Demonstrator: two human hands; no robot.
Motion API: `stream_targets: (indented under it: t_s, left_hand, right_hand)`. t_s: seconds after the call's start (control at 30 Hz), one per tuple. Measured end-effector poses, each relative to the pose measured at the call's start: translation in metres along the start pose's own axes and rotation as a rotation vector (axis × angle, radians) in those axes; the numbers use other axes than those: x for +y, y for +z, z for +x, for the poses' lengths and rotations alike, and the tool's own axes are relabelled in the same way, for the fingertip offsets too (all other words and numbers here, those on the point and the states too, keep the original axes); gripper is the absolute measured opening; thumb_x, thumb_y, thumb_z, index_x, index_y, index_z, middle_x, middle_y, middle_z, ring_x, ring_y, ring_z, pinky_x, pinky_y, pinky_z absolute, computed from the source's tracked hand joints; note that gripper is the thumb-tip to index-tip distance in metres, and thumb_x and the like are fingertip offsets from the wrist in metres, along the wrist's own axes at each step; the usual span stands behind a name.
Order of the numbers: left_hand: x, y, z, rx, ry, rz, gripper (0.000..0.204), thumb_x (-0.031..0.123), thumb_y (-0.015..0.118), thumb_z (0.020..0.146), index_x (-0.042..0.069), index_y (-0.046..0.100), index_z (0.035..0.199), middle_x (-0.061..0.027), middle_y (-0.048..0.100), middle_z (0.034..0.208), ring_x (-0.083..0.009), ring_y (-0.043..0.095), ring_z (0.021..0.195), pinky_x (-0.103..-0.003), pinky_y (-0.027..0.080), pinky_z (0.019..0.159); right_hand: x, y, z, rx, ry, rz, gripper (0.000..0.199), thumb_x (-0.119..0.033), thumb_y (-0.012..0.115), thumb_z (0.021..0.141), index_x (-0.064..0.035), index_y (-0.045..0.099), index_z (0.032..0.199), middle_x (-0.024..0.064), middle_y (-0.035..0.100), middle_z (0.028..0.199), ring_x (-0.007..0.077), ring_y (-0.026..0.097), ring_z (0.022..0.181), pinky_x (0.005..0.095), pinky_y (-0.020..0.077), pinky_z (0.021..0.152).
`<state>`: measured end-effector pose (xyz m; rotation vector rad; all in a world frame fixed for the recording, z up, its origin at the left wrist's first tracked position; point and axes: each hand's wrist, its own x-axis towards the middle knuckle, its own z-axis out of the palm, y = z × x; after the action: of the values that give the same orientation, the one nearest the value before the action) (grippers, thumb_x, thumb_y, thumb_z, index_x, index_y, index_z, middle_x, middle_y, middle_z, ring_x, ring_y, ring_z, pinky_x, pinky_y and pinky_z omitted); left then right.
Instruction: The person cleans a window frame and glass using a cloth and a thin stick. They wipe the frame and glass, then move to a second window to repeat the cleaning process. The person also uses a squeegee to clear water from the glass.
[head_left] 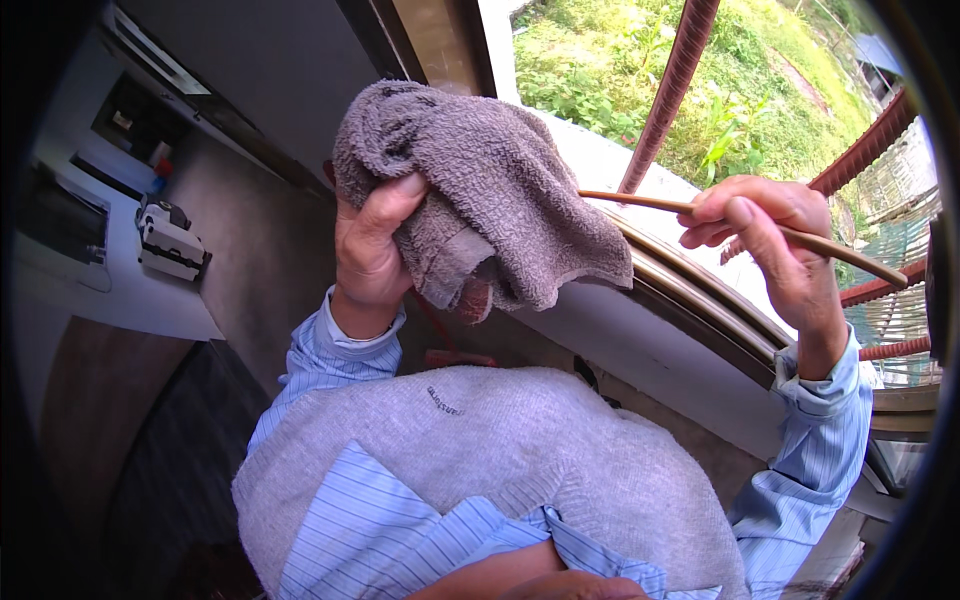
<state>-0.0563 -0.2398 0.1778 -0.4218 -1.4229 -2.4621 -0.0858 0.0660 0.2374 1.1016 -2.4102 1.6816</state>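
Note:
A grey-brown terry towel (490,170) hangs in loose folds in front of my chest. My left hand (375,235) is closed round its left side, thumb pressed on the cloth, and the other fingers are mostly hidden. To the right, my right hand (765,230) pinches a slender wooden chopstick (850,252). Its thicker end points right and slightly down; the thin end reaches left to the towel's edge. Whether that thin end touches the cloth or passes behind it I cannot tell.
A window frame (700,290) runs diagonally beside me, with rust-red bars (672,95) and greenery outside. On the left, a white box-shaped thing (170,245) stands on a pale counter (150,295). Something red (458,357) lies on the floor below the towel.

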Motion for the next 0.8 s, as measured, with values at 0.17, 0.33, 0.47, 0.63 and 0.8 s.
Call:
stream_targets:
  t_s: [0.17, 0.33, 0.47, 0.63, 0.8]
  left_hand:
    - [-0.013, 0.004, -0.012, 0.004, 0.093, 0.098, 0.033, -0.001, 0.055, 0.081, 0.0, 0.055, 0.115, -0.0096, 0.062, 0.105, -0.019, 0.06, 0.097, -0.033, 0.047, 0.089]
    - [-0.012, -0.021, -0.028, -0.029, 0.097, 0.431, 0.027, 0.003, 0.056, 0.08, -0.003, 0.059, 0.106, -0.008, 0.064, 0.101, -0.0158, 0.06, 0.092, -0.03, 0.046, 0.085]
    - [-0.002, -0.05, -0.052, 0.042, 0.066, 0.399, 0.027, 0.005, 0.056, 0.082, -0.003, 0.059, 0.108, -0.0076, 0.063, 0.101, -0.0148, 0.059, 0.092, -0.03, 0.045, 0.085]
    - [-0.011, -0.059, -0.056, 0.074, 0.04, 0.235, 0.028, 0.007, 0.056, 0.084, -0.002, 0.057, 0.111, -0.0084, 0.062, 0.105, -0.0154, 0.058, 0.096, -0.031, 0.044, 0.089]
    - [0.015, -0.031, -0.05, 0.03, 0.176, 0.05, 0.036, 0.008, 0.052, 0.085, -0.001, 0.051, 0.12, -0.012, 0.058, 0.114, -0.0211, 0.057, 0.104, -0.036, 0.045, 0.093]
  right_hand:
    - [0.017, 0.027, 0.017, -0.187, -0.144, -0.328, 0.011, -0.003, 0.051, 0.087, -0.0002, 0.061, 0.084, 0.0096, 0.061, 0.07, 0.0178, 0.056, 0.055, 0.0308, 0.0448, 0.054]
    - [0.021, 0.055, 0.051, -0.237, -0.184, -0.29, 0.008, 0.001, 0.053, 0.082, -0.0005, 0.06, 0.078, 0.0122, 0.056, 0.066, 0.0251, 0.057, 0.057, 0.0318, 0.0448, 0.054]
    - [0.017, 0.096, 0.064, -0.168, -0.209, -0.22, 0.008, 0.0, 0.054, 0.083, 0.0004, 0.061, 0.08, 0.0121, 0.059, 0.068, 0.023, 0.059, 0.058, 0.0305, 0.0465, 0.055]
    - [0.033, 0.107, 0.069, -0.037, 0.199, 0.246, 0.025, -0.016, 0.048, 0.095, 0.004, 0.063, 0.093, 0.0105, 0.069, 0.082, 0.0127, 0.065, 0.072, 0.0255, 0.0526, 0.066]
    - [0.008, 0.093, 0.059, 0.073, 0.148, 0.526, 0.036, -0.025, 0.042, 0.098, 0.0065, 0.057, 0.106, 0.0156, 0.066, 0.097, 0.0201, 0.066, 0.09, 0.029, 0.0527, 0.08]
